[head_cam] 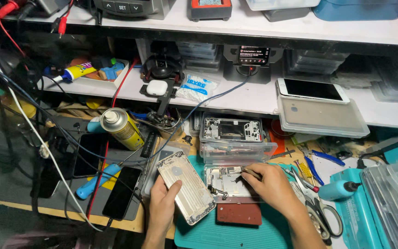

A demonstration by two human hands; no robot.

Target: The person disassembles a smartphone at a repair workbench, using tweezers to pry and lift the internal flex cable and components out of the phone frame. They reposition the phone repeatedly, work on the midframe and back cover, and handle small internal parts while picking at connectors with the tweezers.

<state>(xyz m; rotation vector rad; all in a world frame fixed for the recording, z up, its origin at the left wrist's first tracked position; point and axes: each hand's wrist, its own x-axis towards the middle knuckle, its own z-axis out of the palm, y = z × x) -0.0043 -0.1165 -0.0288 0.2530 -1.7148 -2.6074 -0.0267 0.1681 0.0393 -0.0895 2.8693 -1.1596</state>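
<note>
While the left hand grips a silver phone back shell by its near edge, thumb laid across the lower face and fingers wrapped under it, the right hand works just beside it over an opened phone frame. The right fingers are pinched together on a slim tool — tweezers or a fine driver, too small to tell — whose tip touches the upper part of the frame. That frame lies flat on a teal mat, between the two hands, with a dark red pad touching its near edge.

Beyond the right fingertips stands a clear plastic box with another stripped phone frame resting on top. To the right of the right wrist lie scissors and a small teal bottle. To the left of the left hand lie a dark phone face up, a blue-handled tool and a yellow spray can tipped on its side among cables.

Judging by the grip, the step in hand looks like picking at a small part or screw inside the frame, with the shell held aside. The next move seems to call for a steady tip and a light touch — the parts look tiny, and a slip could scatter them.
</note>
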